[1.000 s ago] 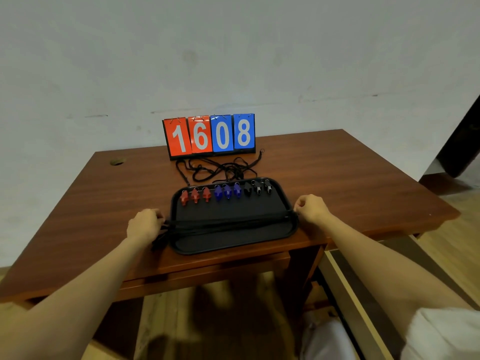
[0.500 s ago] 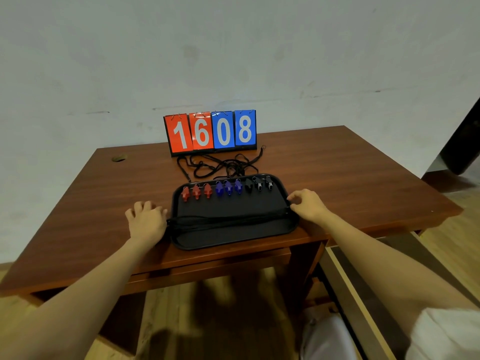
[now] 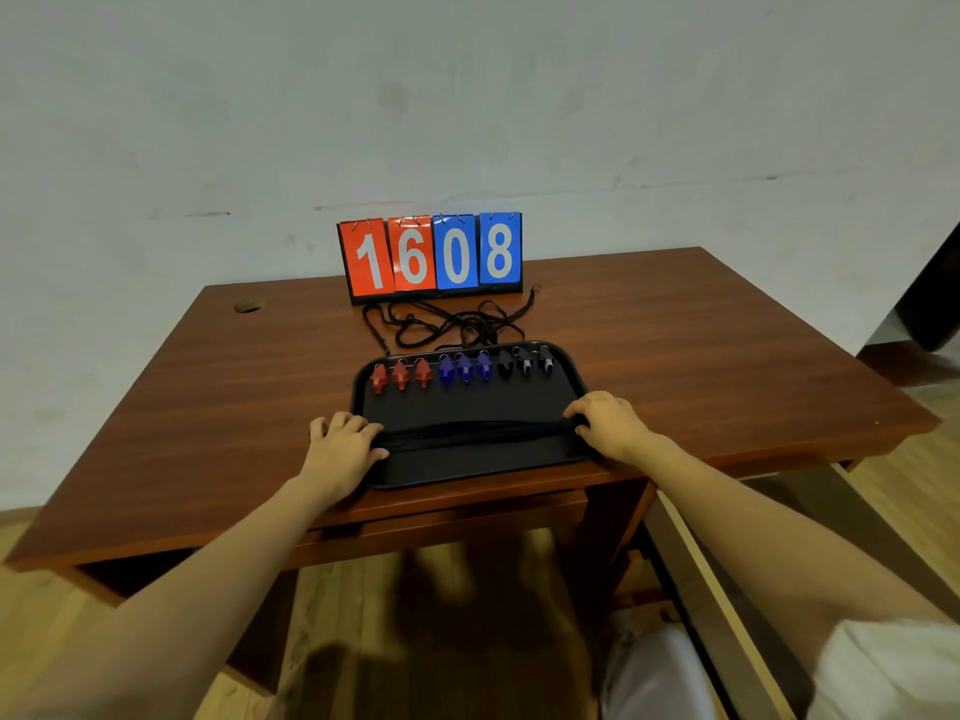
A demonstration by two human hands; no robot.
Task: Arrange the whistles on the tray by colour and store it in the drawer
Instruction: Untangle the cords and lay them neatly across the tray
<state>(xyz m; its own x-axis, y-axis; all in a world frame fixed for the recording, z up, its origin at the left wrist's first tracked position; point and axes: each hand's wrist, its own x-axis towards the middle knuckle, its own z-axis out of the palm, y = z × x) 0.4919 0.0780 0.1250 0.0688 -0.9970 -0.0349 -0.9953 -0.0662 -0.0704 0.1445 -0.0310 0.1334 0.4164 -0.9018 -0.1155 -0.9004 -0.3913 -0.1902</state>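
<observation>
Wooden table (image 3: 675, 324): tray (image 3: 467, 467), scoreboard (image 3: 431, 254), cords (image 3: 447, 324)

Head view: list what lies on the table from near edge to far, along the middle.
Tray near rim → bundled black cords → row of whistles → loose lanyards → scoreboard.

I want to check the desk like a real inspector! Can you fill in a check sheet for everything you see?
Surface: brown wooden table, with a small round hole near its far left corner.
Job's things: black tray at the near edge; red whistles, blue whistles and black whistles in one row along its far side, three of each.
Clutter: scoreboard reading 1608, standing at the back.
Grips: left hand and right hand at the tray's two ends, each on a bundle of black cords stretched across it.
Cables: loose cords tangled behind the tray.
Surroundings: pale wall, wooden floor, open drawer lower right.
</observation>
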